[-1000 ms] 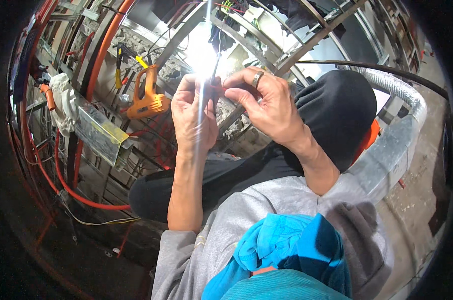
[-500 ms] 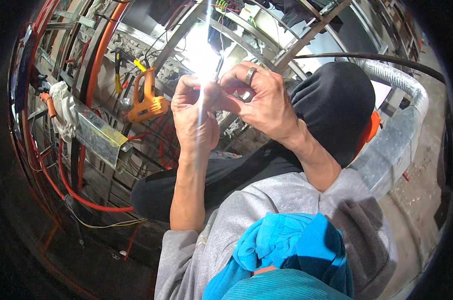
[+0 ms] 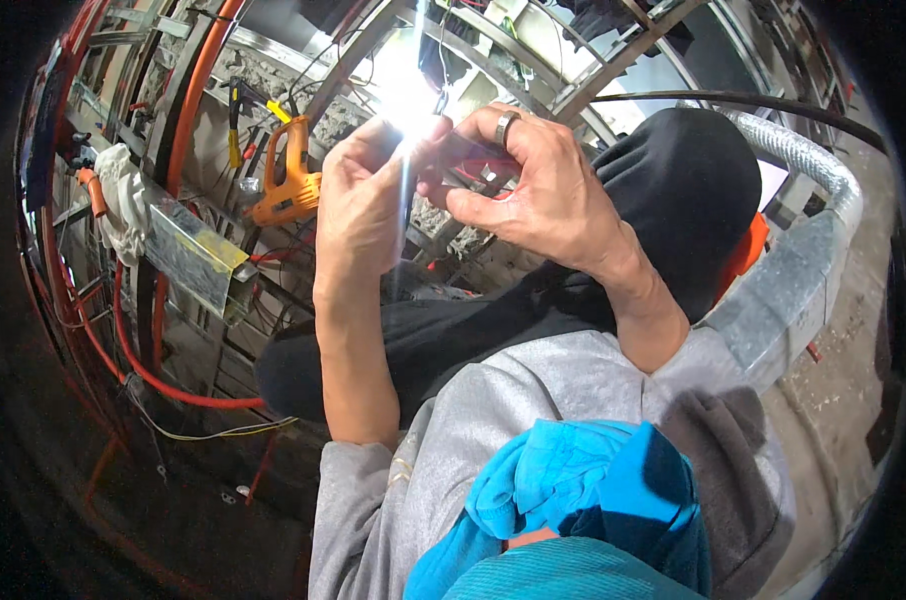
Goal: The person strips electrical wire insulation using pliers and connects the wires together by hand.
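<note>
Before the chest, the left hand (image 3: pixel 358 195) and right hand (image 3: pixel 553 190) met under a hard white light (image 3: pixel 408 112). The wire (image 3: pixel 441 98) hung from above and ran down to the left thumb's tip, just beside the right forefinger. The left grip looked narrow, thumb and fingers closed on the wire, though glare hid their exact contact. The right forefinger bent toward the left hand, with a gap between it and the thumb; whether that grip held anything, I could not tell.

Such close fingertip work seemed to call for a firm left pinch near the wire's lower part, with the right hand making only small moves. Tilting the head out of the glare would have helped show the contact. Pulling gently mattered too, since a tug could have strained the wire above. The orange tool (image 3: pixel 291 185) lay left of the hands, apart from them.
</note>
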### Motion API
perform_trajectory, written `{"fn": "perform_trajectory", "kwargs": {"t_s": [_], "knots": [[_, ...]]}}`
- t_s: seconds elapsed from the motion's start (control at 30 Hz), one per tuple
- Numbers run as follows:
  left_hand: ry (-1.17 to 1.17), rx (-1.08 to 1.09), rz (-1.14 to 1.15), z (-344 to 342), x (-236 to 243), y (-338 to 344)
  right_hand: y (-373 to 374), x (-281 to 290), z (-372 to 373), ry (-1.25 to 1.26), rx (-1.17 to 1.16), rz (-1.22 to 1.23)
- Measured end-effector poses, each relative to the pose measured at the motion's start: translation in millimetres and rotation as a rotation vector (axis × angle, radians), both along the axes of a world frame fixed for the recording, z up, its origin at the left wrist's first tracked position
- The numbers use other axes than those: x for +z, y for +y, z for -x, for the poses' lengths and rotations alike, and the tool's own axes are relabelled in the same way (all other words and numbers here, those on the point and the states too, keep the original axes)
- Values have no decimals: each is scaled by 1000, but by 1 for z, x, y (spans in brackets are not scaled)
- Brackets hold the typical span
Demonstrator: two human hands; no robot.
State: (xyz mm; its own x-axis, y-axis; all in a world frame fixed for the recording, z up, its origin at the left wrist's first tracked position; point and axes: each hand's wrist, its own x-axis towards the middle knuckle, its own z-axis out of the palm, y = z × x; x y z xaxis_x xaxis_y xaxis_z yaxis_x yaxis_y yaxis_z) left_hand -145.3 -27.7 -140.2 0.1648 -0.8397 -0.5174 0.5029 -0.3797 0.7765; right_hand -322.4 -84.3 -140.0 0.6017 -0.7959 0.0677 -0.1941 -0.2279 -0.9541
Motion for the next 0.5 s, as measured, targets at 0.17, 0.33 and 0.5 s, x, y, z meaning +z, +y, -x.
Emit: {"fn": "perform_trajectory", "kwargs": {"t_s": [0.17,0.33,0.5], "knots": [[16,-90,78,-6,-8,3,2,-2,0,-7,-17,-46],[18,-31,5,1,0,3,4,3,0,12,-29,-45],[21,-25,15,-2,2,3,4,-1,-1,11,-17,8]]}}
